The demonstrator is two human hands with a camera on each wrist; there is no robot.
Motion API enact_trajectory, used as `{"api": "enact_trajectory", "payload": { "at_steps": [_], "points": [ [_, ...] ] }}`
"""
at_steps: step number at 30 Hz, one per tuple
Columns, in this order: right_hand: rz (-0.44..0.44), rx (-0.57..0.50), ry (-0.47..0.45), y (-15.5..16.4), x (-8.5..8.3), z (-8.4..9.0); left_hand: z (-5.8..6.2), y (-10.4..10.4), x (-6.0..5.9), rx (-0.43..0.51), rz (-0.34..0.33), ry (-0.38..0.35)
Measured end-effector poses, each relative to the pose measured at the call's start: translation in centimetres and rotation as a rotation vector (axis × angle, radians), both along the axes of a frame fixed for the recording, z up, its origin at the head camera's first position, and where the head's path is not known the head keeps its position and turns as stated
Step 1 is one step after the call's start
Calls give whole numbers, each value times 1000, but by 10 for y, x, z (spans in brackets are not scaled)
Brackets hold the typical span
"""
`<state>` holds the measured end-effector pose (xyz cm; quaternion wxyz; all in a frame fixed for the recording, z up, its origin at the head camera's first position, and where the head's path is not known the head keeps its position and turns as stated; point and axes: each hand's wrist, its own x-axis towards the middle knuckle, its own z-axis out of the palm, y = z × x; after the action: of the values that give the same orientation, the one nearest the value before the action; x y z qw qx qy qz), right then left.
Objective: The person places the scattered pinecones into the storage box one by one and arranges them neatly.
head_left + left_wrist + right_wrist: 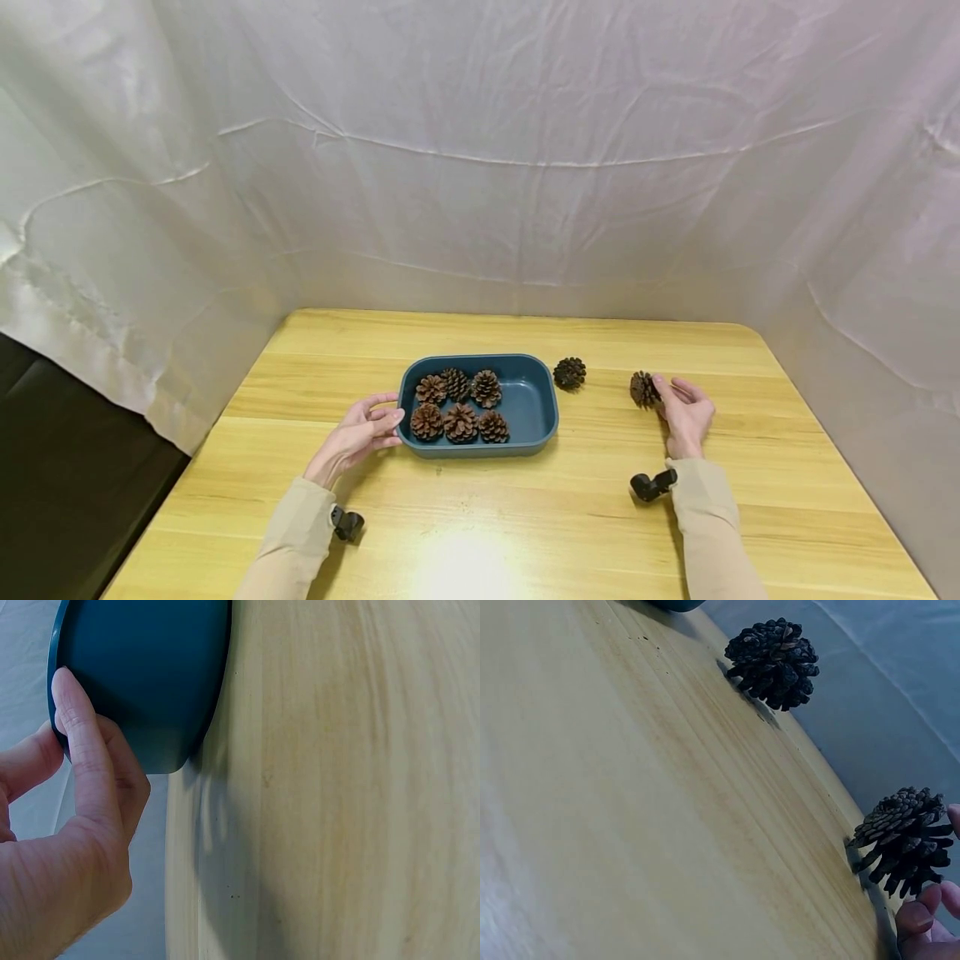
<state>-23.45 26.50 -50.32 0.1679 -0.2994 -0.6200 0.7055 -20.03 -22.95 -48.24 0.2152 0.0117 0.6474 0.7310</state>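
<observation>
Left hand [358, 435] rests fingertips against the blue tray [537, 398], not gripping; right hand [685, 414] loosely pinches a pinecone [643, 389] on the table [525, 517].

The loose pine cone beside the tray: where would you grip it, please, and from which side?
Probably from above, fingertips pinching opposite sides of the pine cone around its middle. It sits free on the table, clear of the tray, and its open scales offer grip.
</observation>
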Motion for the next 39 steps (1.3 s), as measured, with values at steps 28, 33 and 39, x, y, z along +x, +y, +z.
{"api": "enact_trajectory", "payload": {
  "at_steps": [28, 33, 39],
  "points": [
    [60, 28, -20, 1, 0, 2, -1, 0, 0, -6, 8, -1],
    [53, 35, 6, 0, -2, 1, -1, 0, 0, -4, 6, -1],
    [80, 80, 29, -1, -4, -1, -2, 0, -1, 0, -3, 4]
  ]
}}
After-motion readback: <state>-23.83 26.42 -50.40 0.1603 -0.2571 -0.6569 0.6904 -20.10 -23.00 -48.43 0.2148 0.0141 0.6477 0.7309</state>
